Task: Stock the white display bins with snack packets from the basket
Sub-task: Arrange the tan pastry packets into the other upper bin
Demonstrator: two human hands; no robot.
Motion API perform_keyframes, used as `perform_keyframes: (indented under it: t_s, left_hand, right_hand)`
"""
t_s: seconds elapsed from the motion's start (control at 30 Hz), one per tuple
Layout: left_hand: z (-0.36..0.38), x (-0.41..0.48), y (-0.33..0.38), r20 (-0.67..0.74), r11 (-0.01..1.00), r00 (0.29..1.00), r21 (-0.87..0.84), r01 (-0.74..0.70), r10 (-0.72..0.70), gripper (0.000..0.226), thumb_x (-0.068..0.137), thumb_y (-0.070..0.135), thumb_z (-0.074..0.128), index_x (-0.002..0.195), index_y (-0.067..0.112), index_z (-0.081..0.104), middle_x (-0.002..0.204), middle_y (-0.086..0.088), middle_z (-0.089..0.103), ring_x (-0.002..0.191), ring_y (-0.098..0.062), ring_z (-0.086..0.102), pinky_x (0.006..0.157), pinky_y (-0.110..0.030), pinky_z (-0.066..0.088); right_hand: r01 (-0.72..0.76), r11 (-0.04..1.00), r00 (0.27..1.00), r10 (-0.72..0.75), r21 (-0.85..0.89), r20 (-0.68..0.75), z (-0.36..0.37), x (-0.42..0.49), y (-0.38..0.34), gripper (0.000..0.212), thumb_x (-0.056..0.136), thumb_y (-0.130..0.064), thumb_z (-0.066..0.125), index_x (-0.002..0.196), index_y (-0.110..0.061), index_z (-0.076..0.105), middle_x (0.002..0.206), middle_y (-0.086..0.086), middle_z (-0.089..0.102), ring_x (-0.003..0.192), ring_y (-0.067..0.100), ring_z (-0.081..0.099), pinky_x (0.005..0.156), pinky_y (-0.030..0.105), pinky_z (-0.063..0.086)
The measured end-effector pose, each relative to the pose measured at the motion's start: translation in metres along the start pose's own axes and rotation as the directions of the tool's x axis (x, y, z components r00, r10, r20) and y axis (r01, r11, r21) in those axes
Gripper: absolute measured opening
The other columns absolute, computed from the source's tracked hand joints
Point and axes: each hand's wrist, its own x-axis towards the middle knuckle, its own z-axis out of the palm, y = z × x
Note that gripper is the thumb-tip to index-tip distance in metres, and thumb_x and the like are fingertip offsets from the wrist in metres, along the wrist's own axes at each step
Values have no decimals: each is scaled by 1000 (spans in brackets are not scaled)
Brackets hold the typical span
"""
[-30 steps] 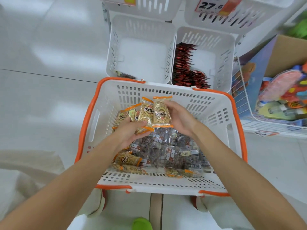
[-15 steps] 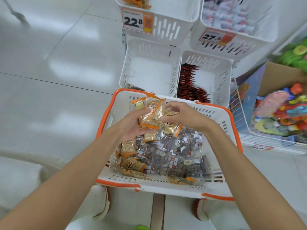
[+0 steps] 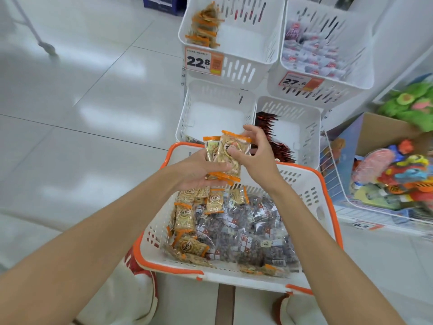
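1. The left hand (image 3: pixel 199 172) grips the lower ends of a bunch of orange-edged snack packets (image 3: pixel 230 152), with its fingers curled under them.
2. The right hand (image 3: pixel 256 158) pinches the front packet of the bunch, thumb on its face and fingers behind.
3. The bunch stands upright between both hands, above the far rim of the basket (image 3: pixel 302 181).
4. More packets lie in the basket below the hands.
5. The lower left bin (image 3: pixel 187 118) sits just beyond the bunch. The upper left bin (image 3: pixel 246 71) holds similar packets.

Floor (image 3: pixel 77 95): glossy pale tiles, I see glare patches, left half of frame.
Toys (image 3: pixel 396 174): bright jumble in a wire bin (image 3: pixel 329 158), right edge.
Cardboard box (image 3: pixel 386 127): just above the toys in frame.
Green plush (image 3: pixel 407 106): upper right.
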Motion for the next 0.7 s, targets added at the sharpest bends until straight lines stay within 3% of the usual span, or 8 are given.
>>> perform_keyframes:
  t_s: [0.1, 0.17, 0.23, 0.33, 0.47, 0.57, 0.6, 0.7]
  left_hand:
    - [-7, 6, 21, 12, 999, 1000, 44, -7, 7, 67, 74, 6, 78, 133, 12, 49, 111, -5, 71, 103, -22, 69, 81, -33, 56]
    - [-6, 10, 38, 59, 989, 998, 149, -17, 8, 61, 78, 1, 76, 132, 15, 52, 110, -4, 70, 104, -22, 69, 82, -32, 57]
    - [-4, 16, 55, 88, 976, 996, 215, -34, 15, 58, 80, 0, 75, 130, 19, 54, 113, -4, 69, 107, -23, 68, 87, -37, 56]
    - [-7, 31, 84, 112, 957, 993, 280, -75, 45, 67, 76, 10, 81, 134, 19, 49, 121, -9, 66, 107, -23, 67, 91, -41, 55]
    - [-10, 47, 135, 201, 880, 978, 452, -144, 57, 60, 80, 6, 77, 131, 22, 50, 101, 2, 67, 91, -13, 68, 76, -29, 55]
    - [-18, 67, 172, 182, 781, 981, 601, -169, 72, 85, 71, 14, 84, 140, 24, 35, 108, 0, 65, 95, -14, 69, 76, -33, 58]
    - [-21, 75, 184, 175, 746, 981, 641, -182, 89, 93, 66, 19, 86, 141, 24, 32, 108, -1, 65, 93, -13, 70, 75, -34, 58]
    - [-35, 93, 221, 68, 706, 965, 670, -231, 252, 122, 55, 41, 89, 151, 32, 15, 113, 4, 65, 100, -10, 67, 84, -31, 57]
  right_hand:
    - [-108, 993, 992, 105, 40, 76, -4, 12, -7, 79, 81, -56, 69, 145, -24, 36, 147, -3, 43, 134, 11, 42, 106, 35, 39]
    - [-108, 985, 975, 79, 132, 208, -7, 21, -15, 60, 87, -47, 67, 135, -17, 47, 129, 4, 62, 118, 17, 60, 100, 40, 48]
    - [-109, 974, 962, 53, 197, 267, -8, 34, -25, 48, 92, -35, 65, 130, -13, 48, 117, 8, 69, 107, 22, 67, 94, 43, 53]
    - [-120, 975, 967, 73, 188, 243, -20, 59, -48, 43, 90, -31, 67, 125, -14, 50, 109, 6, 72, 99, 20, 70, 89, 40, 55]
    - [-106, 992, 956, 81, 71, 282, -48, 106, -83, 46, 81, -27, 79, 118, -15, 55, 83, -3, 71, 75, 14, 62, 68, 28, 49]
    - [-216, 975, 857, 166, 49, 489, -70, 149, -106, 59, 74, -16, 83, 126, -20, 55, 102, 4, 71, 89, 18, 68, 76, 32, 56]
    - [-200, 980, 829, 162, 13, 536, -75, 162, -115, 52, 77, -10, 79, 125, -17, 58, 105, 7, 71, 93, 20, 69, 79, 33, 57]
    - [-53, 998, 897, 60, -30, 438, -86, 203, -134, 25, 83, -4, 73, 107, -8, 67, 93, 6, 73, 83, 16, 70, 79, 30, 59]
